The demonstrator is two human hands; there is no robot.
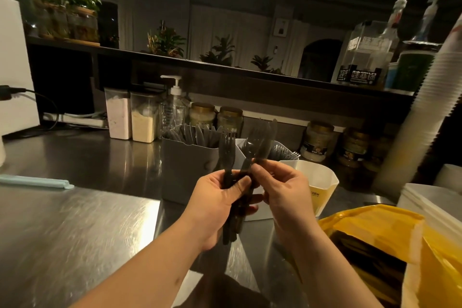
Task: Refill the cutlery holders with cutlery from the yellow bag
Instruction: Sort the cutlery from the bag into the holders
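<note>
Black plastic forks (227,150) stand tines-up in a bundle held by the left hand (217,197), its fingers and thumb curled round the handles, just in front of the grey cutlery holder (185,165). The holder stands on the steel desk (75,220) and is packed with dark cutlery. The right hand (282,192) pinches a few more dark pieces (262,140) between thumb and fingertips, close against the bundle. The yellow bag (375,225) lies open to the right of the holder, nearer the person, with dark cutlery inside.
</note>
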